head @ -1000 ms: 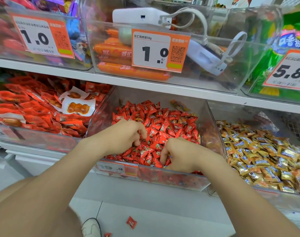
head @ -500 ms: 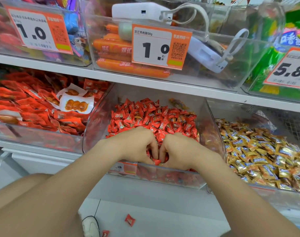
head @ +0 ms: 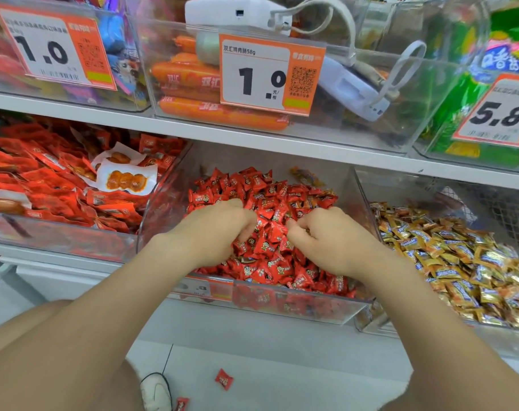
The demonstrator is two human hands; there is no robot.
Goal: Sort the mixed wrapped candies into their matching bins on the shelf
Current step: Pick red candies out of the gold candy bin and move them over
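A clear bin [head: 282,304] on the lower shelf is heaped with red wrapped candies [head: 270,191]. Both my hands are in it. My left hand [head: 214,229] lies on the pile's left middle, its fingers curled down into the red candies with the tips hidden. My right hand [head: 329,241] is a little to the right, its fingers curled around candies at the pile's centre. One gold-brown wrapped candy [head: 304,175] lies at the back of the red pile. The neighbouring bin on the right [head: 368,203] holds gold wrapped candies [head: 459,256].
Red snack packs [head: 45,179] fill the bin to the left. The upper shelf carries bins of orange sausages [head: 199,81], price tags [head: 270,72] and a white device [head: 237,13]. Two red candies [head: 224,379] lie on the floor by my shoe [head: 156,391].
My hands, pressed together at the bin's front half a second ago, have drawn apart and shifted further back onto the red pile.
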